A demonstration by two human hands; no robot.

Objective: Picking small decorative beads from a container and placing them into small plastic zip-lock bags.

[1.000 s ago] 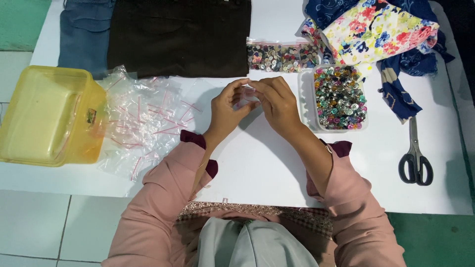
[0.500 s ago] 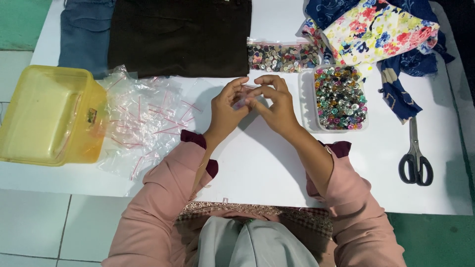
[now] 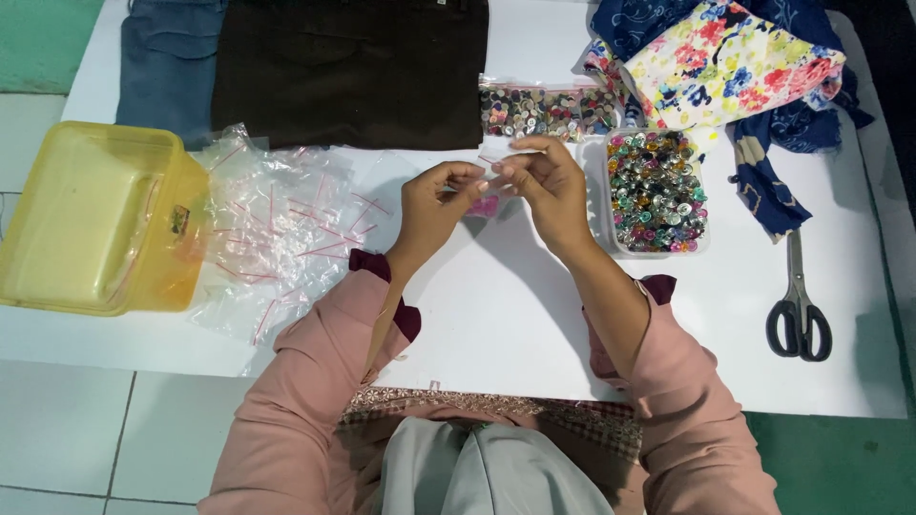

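Note:
My left hand and my right hand meet above the middle of the white table. Together they pinch a small clear zip bag by its top edge. Pink pieces show inside the bag below my fingers. Just right of my right hand stands a clear tray of colourful buttons. A clear bag of dark buttons lies behind my hands.
A heap of small clear zip bags lies left of my hands, beside a yellow plastic box. Dark brown cloth and blue cloth lie at the back. Floral fabric is at back right. Black scissors lie at right.
My hands have drawn slightly apart along the top of the small bag. Everything else on the table has stayed in place.

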